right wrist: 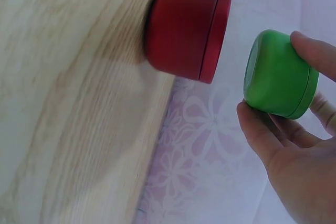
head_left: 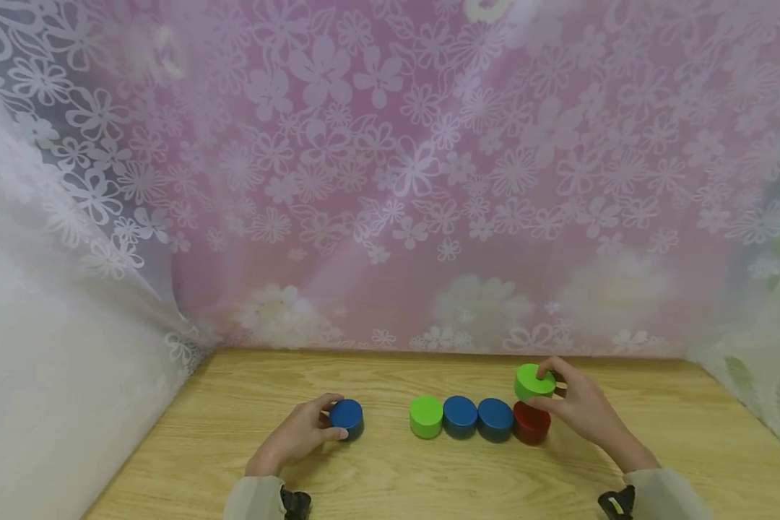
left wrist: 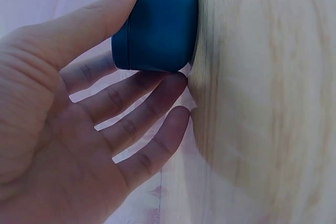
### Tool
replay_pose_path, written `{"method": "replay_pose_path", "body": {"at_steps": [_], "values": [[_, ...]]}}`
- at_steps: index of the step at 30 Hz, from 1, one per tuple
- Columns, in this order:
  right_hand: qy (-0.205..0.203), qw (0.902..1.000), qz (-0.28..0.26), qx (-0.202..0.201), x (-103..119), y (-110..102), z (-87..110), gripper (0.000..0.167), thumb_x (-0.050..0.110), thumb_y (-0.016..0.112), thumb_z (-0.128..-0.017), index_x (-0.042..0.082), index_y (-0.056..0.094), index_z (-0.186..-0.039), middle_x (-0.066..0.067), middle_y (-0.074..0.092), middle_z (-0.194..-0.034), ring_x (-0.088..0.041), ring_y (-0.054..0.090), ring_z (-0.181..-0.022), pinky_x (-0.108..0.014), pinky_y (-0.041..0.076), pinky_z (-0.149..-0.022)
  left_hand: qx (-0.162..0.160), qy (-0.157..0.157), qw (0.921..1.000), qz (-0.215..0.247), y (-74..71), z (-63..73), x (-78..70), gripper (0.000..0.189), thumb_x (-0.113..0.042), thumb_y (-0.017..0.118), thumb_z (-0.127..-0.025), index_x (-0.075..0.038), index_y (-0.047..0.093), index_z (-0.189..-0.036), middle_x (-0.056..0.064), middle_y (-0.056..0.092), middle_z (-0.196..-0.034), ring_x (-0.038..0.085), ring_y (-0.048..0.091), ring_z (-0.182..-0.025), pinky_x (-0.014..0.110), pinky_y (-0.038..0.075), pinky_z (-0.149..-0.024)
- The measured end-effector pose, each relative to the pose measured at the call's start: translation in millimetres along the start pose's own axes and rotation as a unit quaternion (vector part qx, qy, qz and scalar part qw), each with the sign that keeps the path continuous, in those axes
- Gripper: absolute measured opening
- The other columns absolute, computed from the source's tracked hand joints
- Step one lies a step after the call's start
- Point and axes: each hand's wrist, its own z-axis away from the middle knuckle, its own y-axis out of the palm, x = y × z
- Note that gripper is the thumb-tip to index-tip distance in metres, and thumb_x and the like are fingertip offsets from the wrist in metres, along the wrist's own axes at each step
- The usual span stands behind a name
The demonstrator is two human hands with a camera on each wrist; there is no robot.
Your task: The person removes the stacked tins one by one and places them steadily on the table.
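On the left of the table, my left hand grips a round blue tin between thumb and fingers. The left wrist view shows this tin upright, its base at the wood. My right hand pinches a lime-green tin by its sides, raised off the table. In the head view it overlaps the back of a red tin; the right wrist view shows a gap between the green tin and the red tin.
A row runs leftward from the red tin: two blue tins side by side, then another green tin at the left end. They stand on a light wooden table. A pink floral curtain hangs behind the far edge; white cloth hangs at the left.
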Motion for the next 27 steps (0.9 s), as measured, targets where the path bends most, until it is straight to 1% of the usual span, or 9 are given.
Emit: {"method": "replay_pose_path", "body": {"at_steps": [8, 12, 19, 24, 27], "values": [[-0.005, 1.0000, 0.008, -0.003, -6, -4, 2.7, 0.037, -0.001, 0.085, -0.079, 0.005, 0.054, -0.098, -0.019, 0.062, -0.111, -0.043, 0.062, -0.105, -0.052, 0.059, -0.080, -0.003, -0.003, 1.0000, -0.005, -0.7, -0.2, -0.4, 0.061, -0.014, 0.077, -0.092, 0.006, 0.050, -0.143, 0.025, 0.060, -0.128, 0.038, 0.064, -0.108, 0.050, 0.056, -0.087], [-0.001, 0.9998, 0.017, -0.003, -10, -7, 5.2, 0.038, -0.001, 0.086, -0.077, 0.004, 0.054, -0.097, -0.021, 0.062, -0.111, -0.043, 0.062, -0.103, -0.051, 0.060, -0.078, -0.004, -0.007, 0.9999, -0.007, -0.4, -0.2, -1.3, 0.061, -0.013, 0.078, -0.091, 0.005, 0.050, -0.143, 0.025, 0.060, -0.128, 0.038, 0.064, -0.108, 0.050, 0.056, -0.088], [0.004, 0.9995, 0.033, 0.001, -15, -13, 9.0, 0.039, 0.002, 0.087, -0.078, 0.004, 0.053, -0.096, -0.015, 0.061, -0.105, -0.041, 0.062, -0.102, -0.048, 0.060, -0.076, -0.004, -0.009, 0.9999, -0.008, 0.2, -1.3, -1.7, 0.062, -0.014, 0.078, -0.092, 0.005, 0.050, -0.143, 0.024, 0.060, -0.128, 0.038, 0.064, -0.108, 0.050, 0.056, -0.088], [0.003, 0.9993, 0.038, -0.003, -18, -16, 11.4, 0.040, 0.002, 0.088, -0.077, 0.005, 0.053, -0.095, -0.013, 0.061, -0.104, -0.037, 0.062, -0.100, -0.045, 0.061, -0.075, -0.005, -0.008, 0.9999, -0.010, 0.3, -1.3, -1.2, 0.061, -0.013, 0.078, -0.092, 0.005, 0.051, -0.143, 0.024, 0.060, -0.128, 0.038, 0.064, -0.108, 0.051, 0.056, -0.088], [-0.002, 0.9993, 0.037, -0.002, -21, -19, 12.5, 0.039, 0.001, 0.088, -0.076, 0.005, 0.053, -0.095, -0.012, 0.060, -0.102, -0.030, 0.062, -0.096, -0.043, 0.061, -0.074, -0.004, -0.009, 0.9999, -0.008, 0.1, -1.2, -1.7, 0.061, -0.013, 0.077, -0.092, 0.005, 0.050, -0.143, 0.024, 0.060, -0.128, 0.037, 0.064, -0.107, 0.050, 0.056, -0.087]]}}
